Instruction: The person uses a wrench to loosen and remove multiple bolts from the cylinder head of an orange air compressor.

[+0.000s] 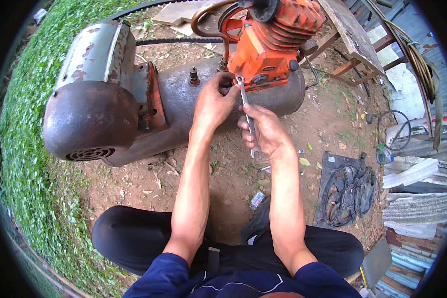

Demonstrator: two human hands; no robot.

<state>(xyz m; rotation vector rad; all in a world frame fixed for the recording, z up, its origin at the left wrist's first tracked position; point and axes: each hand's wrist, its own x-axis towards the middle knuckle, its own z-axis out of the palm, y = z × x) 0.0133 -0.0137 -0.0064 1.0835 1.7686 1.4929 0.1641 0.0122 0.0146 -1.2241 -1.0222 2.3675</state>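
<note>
An orange compressor pump [263,54] with cooling fins sits on a worn grey air tank [176,92]. My right hand [268,130] grips a silver combination wrench [244,94] by its shank. The wrench's ring end points up beside the pump's lower left corner; its open jaw hangs below my fingers. My left hand [212,103] is closed at the same corner, thumb and fingers pinched close to the ring end. Whatever lies between those fingers is hidden. A thin copper-coloured pipe [226,52] comes down just beyond my left hand.
A grey electric motor [97,99] is mounted on the tank's left end; a black belt [179,40] runs behind. A valve [194,74] stands up from the tank. Right of me lie black belts [350,193]; a wooden table [352,37] stands farther back. Grass [30,129] grows left.
</note>
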